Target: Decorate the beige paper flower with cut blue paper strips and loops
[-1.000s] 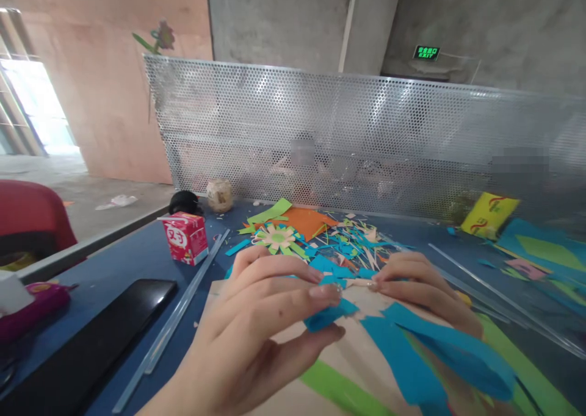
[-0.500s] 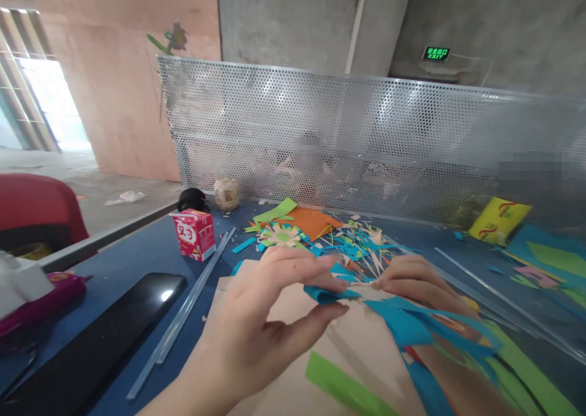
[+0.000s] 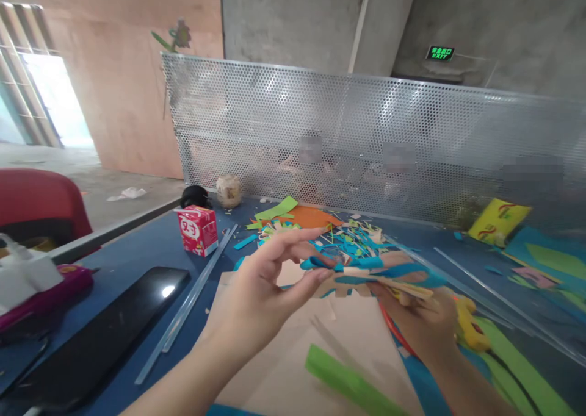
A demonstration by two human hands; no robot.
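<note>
My left hand (image 3: 270, 276) pinches the curled end of a blue paper strip (image 3: 315, 262) between thumb and fingers. My right hand (image 3: 425, 324) is closed round a bundle of beige paper strips (image 3: 412, 289) with blue ones among them, held just above the work surface. The two hands meet at the blue strip, over a beige paper sheet (image 3: 339, 349). A loose green paper strip (image 3: 348, 379) lies on that sheet. Beside my right wrist is a yellow glue gun (image 3: 471, 326) with a black cord. A red curved thing (image 3: 391, 327), partly hidden, shows under my right hand.
Paper scraps (image 3: 352, 239) and orange paper (image 3: 311, 216) lie behind my hands. To the left are clear glue sticks (image 3: 196, 294), a black phone (image 3: 105, 337) and a red box (image 3: 198, 230). A perforated metal screen (image 3: 274, 123) bounds the back; people sit beyond. A yellow packet (image 3: 499, 221) stands right.
My right hand has turned and lifted the strips, so the beige bundle now shows. My left hand has moved slightly left and up with the blue strip. The glue gun is more exposed.
</note>
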